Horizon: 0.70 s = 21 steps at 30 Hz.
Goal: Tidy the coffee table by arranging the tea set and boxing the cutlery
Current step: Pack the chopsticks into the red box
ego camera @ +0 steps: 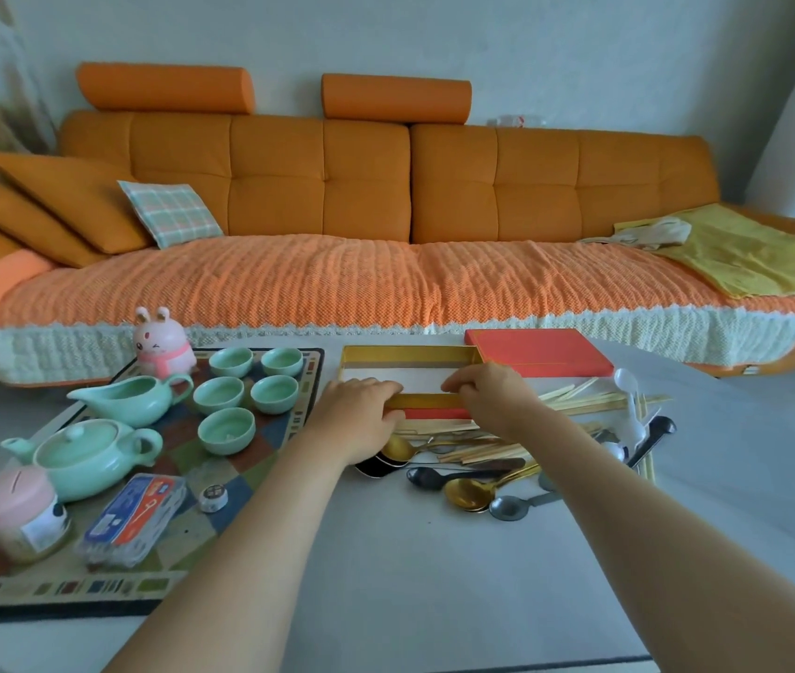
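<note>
An open gold-lined box (410,354) with red outer walls lies at the table's middle back. My left hand (361,412) and my right hand (492,393) both grip its near wall, one at each end. Its red lid (538,352) rests just behind to the right. In front of the box lies a loose heap of wooden chopsticks (580,398), gold spoons (470,493) and dark spoons (427,478). On a patterned mat (235,483) to the left stand a mint-green teapot (82,454), a matching pitcher (128,398) and several small cups (225,429).
A pink rabbit figure (162,347) stands behind the cups. A pink-lidded jar (16,512), a blue-and-red packet (135,517) and a small round object (213,497) lie on the mat's near part. White plastic spoons (628,386) lie right of the chopsticks. An orange sofa (337,187) runs behind the table.
</note>
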Motion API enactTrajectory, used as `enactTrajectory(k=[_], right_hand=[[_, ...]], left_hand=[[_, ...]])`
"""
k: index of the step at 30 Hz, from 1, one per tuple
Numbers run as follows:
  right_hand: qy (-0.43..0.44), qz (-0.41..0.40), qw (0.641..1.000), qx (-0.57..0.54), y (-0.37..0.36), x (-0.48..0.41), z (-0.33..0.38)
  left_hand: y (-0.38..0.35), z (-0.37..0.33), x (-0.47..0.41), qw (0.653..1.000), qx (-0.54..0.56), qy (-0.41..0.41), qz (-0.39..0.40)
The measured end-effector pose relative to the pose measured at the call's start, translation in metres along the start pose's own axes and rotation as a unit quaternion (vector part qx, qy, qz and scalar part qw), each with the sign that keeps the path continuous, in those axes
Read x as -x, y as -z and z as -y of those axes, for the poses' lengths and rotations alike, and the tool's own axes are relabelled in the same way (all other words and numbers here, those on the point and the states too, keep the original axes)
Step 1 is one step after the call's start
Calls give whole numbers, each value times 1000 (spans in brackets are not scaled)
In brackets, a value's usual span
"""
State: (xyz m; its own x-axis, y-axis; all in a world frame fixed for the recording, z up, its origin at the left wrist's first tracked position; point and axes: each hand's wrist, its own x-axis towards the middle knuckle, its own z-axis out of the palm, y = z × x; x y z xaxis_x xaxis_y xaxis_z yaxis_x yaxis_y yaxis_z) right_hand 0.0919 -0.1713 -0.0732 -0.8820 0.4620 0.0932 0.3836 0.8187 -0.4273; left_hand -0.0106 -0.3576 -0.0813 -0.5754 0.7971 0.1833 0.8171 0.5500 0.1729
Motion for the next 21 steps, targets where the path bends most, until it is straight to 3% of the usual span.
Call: enactTrajectory(k=[3, 8, 16, 21], right_hand=[[14, 0, 1000, -15, 5, 7, -3], [116, -118, 986, 34, 17, 18, -13], [61, -17, 993, 97, 23, 42, -27], [56, -2, 995, 87, 20, 48, -32]], left_hand=[[-1, -3, -2, 1000, 24, 7, -8], [3, -21, -4, 991, 46, -42, -114], [-13, -43, 4, 996, 65, -52, -11], [-12, -44, 3, 996, 79, -37, -19]])
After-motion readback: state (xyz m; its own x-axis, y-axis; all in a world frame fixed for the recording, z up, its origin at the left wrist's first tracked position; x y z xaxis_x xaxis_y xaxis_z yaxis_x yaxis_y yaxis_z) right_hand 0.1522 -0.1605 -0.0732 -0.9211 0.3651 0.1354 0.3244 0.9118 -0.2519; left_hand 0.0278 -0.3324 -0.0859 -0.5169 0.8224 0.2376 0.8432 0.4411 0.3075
